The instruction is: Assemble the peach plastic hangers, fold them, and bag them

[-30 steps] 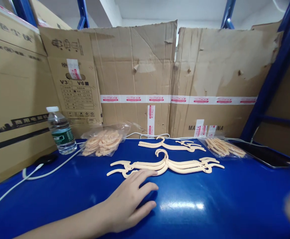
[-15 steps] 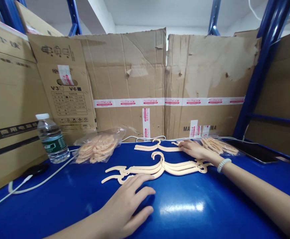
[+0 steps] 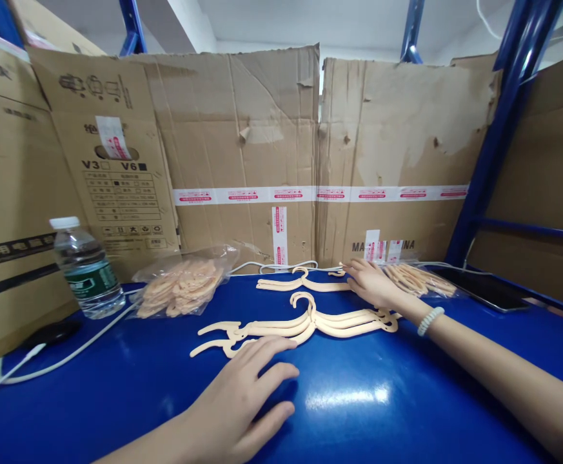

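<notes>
Beige folding hangers point(image 3: 342, 327) lie close together across the blue table in front of me, with hooks at the middle and curved end pieces on the arms. My left hand point(image 3: 247, 386) rests over their near left side, fingers spread, holding nothing visible. Farther back, my right hand point(image 3: 371, 283) is at the right end of another hanger point(image 3: 281, 283), which has no end piece on its left arm. Its fingertips appear pinched on a small beige hanger piece, mostly hidden. Beside these fingers lies another small beige piece point(image 3: 336, 274).
A clear bag of beige pieces point(image 3: 182, 287) lies at the back left, and another bag point(image 3: 419, 280) at the back right. A water bottle point(image 3: 88, 270), a black device point(image 3: 51, 334) with a white cable and a dark tablet point(image 3: 487, 290) stand or lie around. Cardboard point(image 3: 242, 148) walls the back.
My right hand has risen slightly beside the back hanger, and a beige tip now shows at its fingers. My left hand has hardly moved. The view has shifted a little.
</notes>
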Demonstrator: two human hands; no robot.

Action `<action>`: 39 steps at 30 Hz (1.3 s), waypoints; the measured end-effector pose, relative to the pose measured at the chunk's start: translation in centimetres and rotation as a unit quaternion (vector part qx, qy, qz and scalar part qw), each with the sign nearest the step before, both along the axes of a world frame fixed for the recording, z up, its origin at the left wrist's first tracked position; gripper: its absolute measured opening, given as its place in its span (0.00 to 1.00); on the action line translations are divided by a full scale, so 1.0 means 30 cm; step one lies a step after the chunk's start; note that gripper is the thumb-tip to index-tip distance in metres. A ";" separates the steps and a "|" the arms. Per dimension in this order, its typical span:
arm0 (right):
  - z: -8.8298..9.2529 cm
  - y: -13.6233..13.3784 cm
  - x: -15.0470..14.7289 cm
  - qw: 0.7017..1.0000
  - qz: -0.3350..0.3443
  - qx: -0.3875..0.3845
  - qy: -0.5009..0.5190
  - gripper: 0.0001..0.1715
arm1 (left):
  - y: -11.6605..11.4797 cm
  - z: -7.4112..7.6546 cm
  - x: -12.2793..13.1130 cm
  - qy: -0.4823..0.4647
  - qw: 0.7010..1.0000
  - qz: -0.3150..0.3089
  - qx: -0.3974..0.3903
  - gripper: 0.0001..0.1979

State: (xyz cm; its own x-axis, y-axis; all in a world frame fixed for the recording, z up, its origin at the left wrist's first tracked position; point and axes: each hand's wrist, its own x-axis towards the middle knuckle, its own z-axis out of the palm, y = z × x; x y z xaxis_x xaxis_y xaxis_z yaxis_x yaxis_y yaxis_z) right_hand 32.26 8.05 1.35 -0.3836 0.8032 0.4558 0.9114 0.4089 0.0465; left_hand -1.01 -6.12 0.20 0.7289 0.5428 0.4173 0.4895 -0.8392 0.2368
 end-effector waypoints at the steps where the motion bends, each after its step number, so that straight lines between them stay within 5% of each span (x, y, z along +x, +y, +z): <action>1: 0.011 -0.011 -0.009 1.000 0.006 0.022 0.011 0.23 | -0.002 0.001 0.001 -0.010 1.000 0.001 -0.009 0.16; 4: 0.036 -0.071 -0.066 0.995 0.050 0.069 0.055 0.24 | -0.005 0.008 0.003 -0.054 0.996 0.002 -0.064 0.16; 6: 0.039 -0.139 -0.128 0.975 0.145 0.057 0.159 0.23 | -0.006 0.013 0.001 -0.088 0.989 0.005 -0.118 0.17; 10: 0.034 -0.313 -0.262 0.861 0.282 -0.156 0.395 0.22 | -0.004 0.024 -0.004 -0.126 0.964 -0.031 -0.231 0.32; 17: 0.039 -0.466 -0.327 0.750 0.382 -0.299 0.451 0.28 | -0.012 0.017 -0.009 -0.175 0.928 -0.090 -0.316 0.44; 22: 0.014 -0.464 -0.314 0.798 0.351 -0.291 0.395 0.30 | -0.007 -0.003 -0.010 -0.252 0.922 -0.056 -0.289 0.43; 26: 0.026 -0.468 -0.322 0.784 0.337 -0.328 0.405 0.28 | 0.008 -0.001 -0.005 -0.284 0.907 -0.031 -0.310 0.39; 30: 0.054 -0.465 -0.330 0.793 0.337 -0.341 0.375 0.20 | 0.035 0.010 0.005 -0.361 0.871 0.044 -0.329 0.22; 35: 0.072 -0.343 -0.247 0.895 0.282 -0.174 0.299 0.16 | 0.073 0.013 0.002 -0.431 0.827 0.142 -0.331 0.11; 39: 0.034 -0.164 -0.100 0.984 0.157 -0.029 0.078 0.21 | 0.089 0.008 -0.004 -0.460 0.803 0.146 -0.350 0.11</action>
State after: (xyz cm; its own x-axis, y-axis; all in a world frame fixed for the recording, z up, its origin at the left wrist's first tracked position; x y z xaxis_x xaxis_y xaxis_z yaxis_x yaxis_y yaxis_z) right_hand 29.27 3.13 2.38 -0.5463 0.6828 0.4851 0.7339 0.6694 -0.1158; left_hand -1.13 -3.45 0.44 0.0872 0.9706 0.2242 -0.0108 -0.2241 0.9745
